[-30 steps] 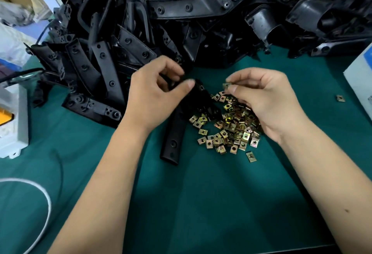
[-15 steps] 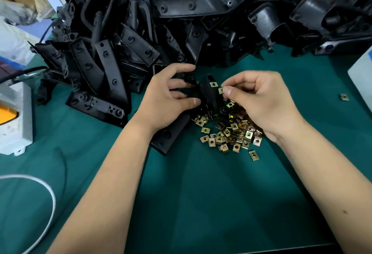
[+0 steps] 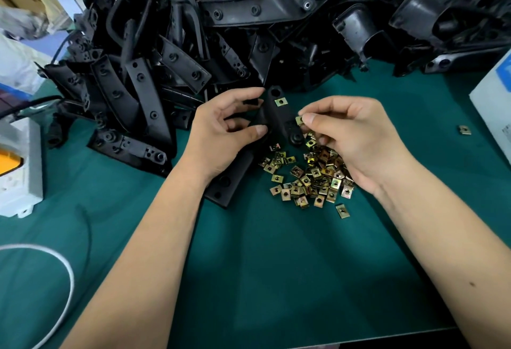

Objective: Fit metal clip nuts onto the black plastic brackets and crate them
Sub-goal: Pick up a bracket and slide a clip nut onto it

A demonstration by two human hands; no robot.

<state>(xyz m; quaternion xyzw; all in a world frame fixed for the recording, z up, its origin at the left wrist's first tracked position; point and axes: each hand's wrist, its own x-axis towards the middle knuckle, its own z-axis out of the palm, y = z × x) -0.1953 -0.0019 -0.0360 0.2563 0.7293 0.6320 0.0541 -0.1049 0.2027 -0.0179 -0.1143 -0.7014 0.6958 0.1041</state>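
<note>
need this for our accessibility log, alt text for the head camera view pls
The left hand grips a black plastic bracket with one brass-coloured metal clip nut fitted, while the right hand pinches another clip nut beside it, above a loose nut pile on green matting.

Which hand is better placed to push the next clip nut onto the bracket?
The right hand. It already pinches a clip nut beside the bracket, which already carries one fitted nut. The left hand is busy gripping the bracket steady.

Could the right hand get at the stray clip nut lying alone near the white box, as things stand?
Probably yes: the stray clip nut lies alone on bare mat, but the right hand already pinches a nut.
</note>
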